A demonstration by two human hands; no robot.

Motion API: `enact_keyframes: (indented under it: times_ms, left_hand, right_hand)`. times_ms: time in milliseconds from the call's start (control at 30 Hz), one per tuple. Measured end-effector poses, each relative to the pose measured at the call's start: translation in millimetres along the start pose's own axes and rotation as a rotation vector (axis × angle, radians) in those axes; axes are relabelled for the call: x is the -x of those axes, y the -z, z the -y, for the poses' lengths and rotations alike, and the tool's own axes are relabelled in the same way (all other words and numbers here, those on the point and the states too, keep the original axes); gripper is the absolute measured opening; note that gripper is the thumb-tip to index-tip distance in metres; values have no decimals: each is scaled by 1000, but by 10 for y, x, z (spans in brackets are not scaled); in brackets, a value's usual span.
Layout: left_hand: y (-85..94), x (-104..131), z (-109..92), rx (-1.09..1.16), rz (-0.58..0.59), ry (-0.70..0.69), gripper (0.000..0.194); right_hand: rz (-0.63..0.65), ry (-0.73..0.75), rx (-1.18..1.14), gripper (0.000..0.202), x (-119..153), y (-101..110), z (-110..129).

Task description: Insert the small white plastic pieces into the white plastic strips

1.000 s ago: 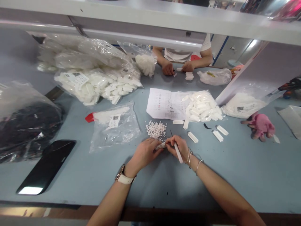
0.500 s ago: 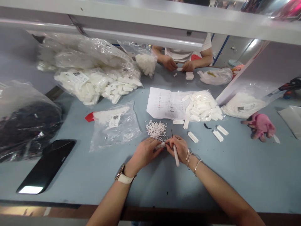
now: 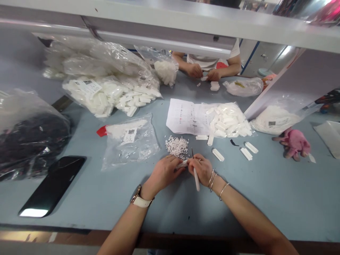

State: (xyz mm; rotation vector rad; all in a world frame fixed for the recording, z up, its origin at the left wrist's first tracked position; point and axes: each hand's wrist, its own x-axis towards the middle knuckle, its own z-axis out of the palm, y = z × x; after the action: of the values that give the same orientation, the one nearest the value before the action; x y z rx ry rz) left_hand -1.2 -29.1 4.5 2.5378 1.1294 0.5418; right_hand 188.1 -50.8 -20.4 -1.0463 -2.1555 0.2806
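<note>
My left hand [image 3: 168, 171] is closed on a small white plastic strip [image 3: 182, 164], pressed low over the table. My right hand [image 3: 201, 169] grips a white-handled tool [image 3: 196, 180] with a thin dark pointed shaft; its fingertips meet the strip's right end. Whether those fingers also pinch a tiny piece is too small to tell. Just beyond my hands lies a heap of tiny white pieces [image 3: 176, 146], some close to the strip. A white plastic housing [image 3: 218, 154] lies to the right, and two more housings [image 3: 246, 153] sit farther right.
A printed sheet [image 3: 183, 115] and a bag of white parts [image 3: 230, 120] lie ahead. Left are a clear bag [image 3: 132, 141], larger filled bags [image 3: 106, 95] and a black phone-like slab [image 3: 53, 187]. A pink toy-like item [image 3: 294, 141] lies right. A co-worker's hands [image 3: 204, 72] work opposite, below a shelf.
The tool in my right hand has swung slightly, its handle end shifting left and toward me. My left hand stays on the strip. Across the table, the co-worker's hands have moved a little.
</note>
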Motion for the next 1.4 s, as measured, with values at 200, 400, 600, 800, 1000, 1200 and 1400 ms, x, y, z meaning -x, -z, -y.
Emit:
enact_keyframes:
  times_ms: [200,400,600,800,1000,1200,1400]
  left_hand:
    - [-5,-4,1,-10,15,5,8]
    - [-35,2,22,2,6,34,10]
    - [-24,1,35,16,13,37,15]
    - [-43,-6,64,53,-33,36,13]
    - [-63,-6,82,57,-31,22,15]
    - [-82,3,94,54,-25,27,16]
    - [-111,21,102,61,-32,47,14]
  right_hand:
    - [72,103,94,25,-34,74,54]
    - [61,103,252,23,-41,77,79]
    - [0,62,160,21,-58,66,91]
    - [-182,-327,-372,15,-62,101,101]
    - [-225,-570,-667,27,-7,60,32]
    - [-322,-563,-620,59,26,31,12]
    - [-314,-597,-654,61,19,56,27]
